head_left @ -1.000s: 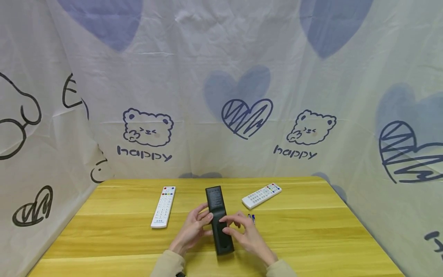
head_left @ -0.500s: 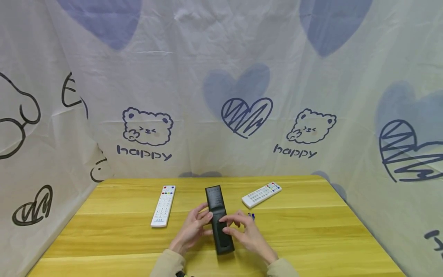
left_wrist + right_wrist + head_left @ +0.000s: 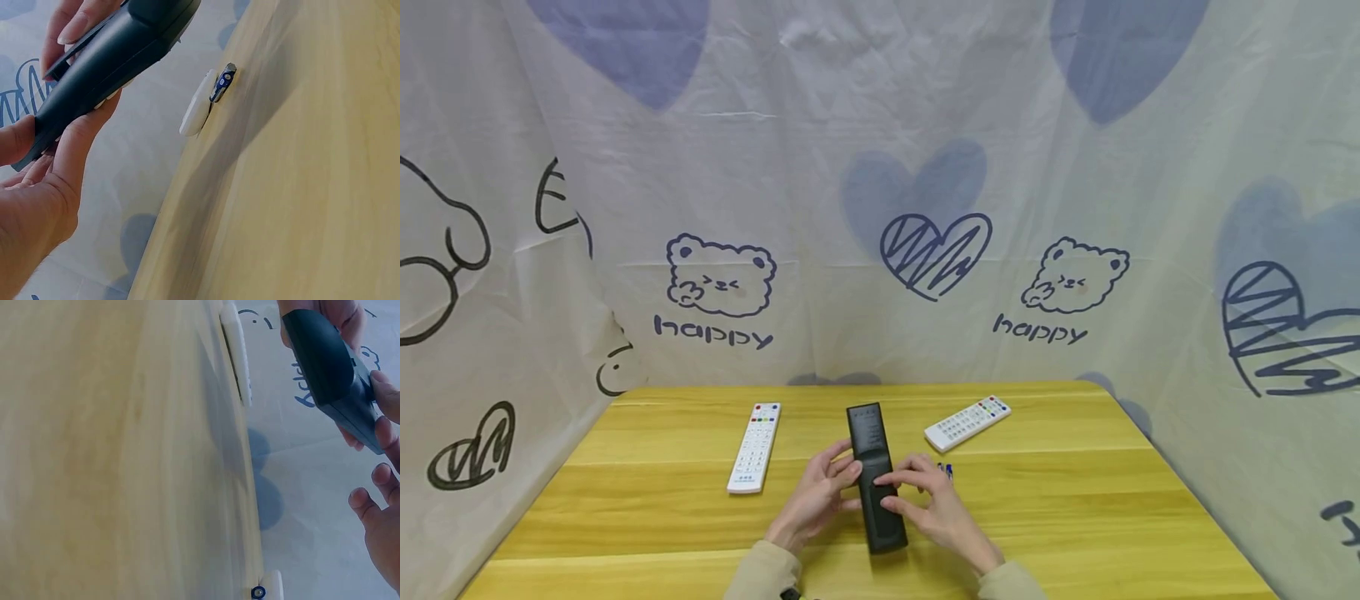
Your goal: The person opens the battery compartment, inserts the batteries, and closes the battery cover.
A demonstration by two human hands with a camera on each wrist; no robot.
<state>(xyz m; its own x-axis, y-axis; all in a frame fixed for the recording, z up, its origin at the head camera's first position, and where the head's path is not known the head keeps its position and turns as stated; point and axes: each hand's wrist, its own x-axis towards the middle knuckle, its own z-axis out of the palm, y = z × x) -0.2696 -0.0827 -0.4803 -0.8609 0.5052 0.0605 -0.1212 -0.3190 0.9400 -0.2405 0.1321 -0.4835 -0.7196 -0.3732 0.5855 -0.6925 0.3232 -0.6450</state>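
Note:
A black remote control (image 3: pixel 868 437) is held above the table with its back facing up. My left hand (image 3: pixel 820 492) grips it from the left side, thumb on the back and fingers beneath. Thumb and forefinger of my right hand (image 3: pixel 936 500) pinch the battery cover (image 3: pixel 883 517) on its lower half. In the left wrist view, one end of the cover (image 3: pixel 59 67) stands raised off the remote's body. Blue-and-white batteries (image 3: pixel 948 472) lie on the table just beyond my right hand, partly hidden by it.
A white remote control (image 3: pixel 754 450) lies on the wooden table (image 3: pixel 647 492) to the left. Another white remote (image 3: pixel 967 423) lies at an angle at the back right. A printed cloth (image 3: pixel 850 333) hangs behind the table and along both sides.
My right forefinger and thumb have shifted very slightly on the battery cover. Both hands, the black remote and the things on the table otherwise stay in place.

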